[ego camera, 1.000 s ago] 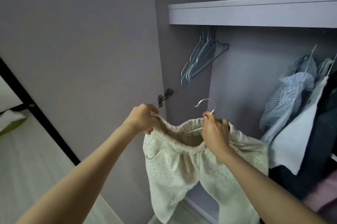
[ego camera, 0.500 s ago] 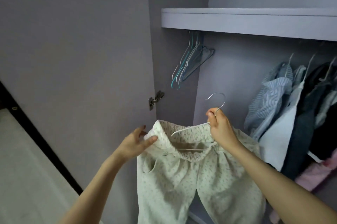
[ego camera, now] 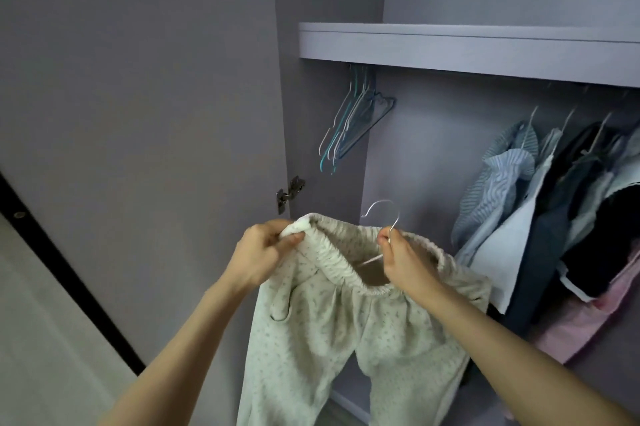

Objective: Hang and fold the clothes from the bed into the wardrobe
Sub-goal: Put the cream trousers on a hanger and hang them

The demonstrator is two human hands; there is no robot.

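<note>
Both bare forearms reach forward and upward from the lower edge of the view. The left hand (ego camera: 263, 252) is raised with its fingers (ego camera: 289, 241) curled, pinching a fold of the waistband (ego camera: 346, 264). The right hand (ego camera: 403, 261) is level with it, thumb and fingers closed round the neck of a hanger (ego camera: 382, 214).

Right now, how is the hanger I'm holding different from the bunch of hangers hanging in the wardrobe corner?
The held hanger is silvery white; the spare hangers are partly teal and blue.
The held hanger sits inside the waistband of the cream trousers, pinched at its neck by the right hand, while the left hand grips the waistband; the spare hangers carry nothing.
The spare hangers hang under the shelf; the held hanger is not on a rail.
Both look thin, with curved hooks.
</note>
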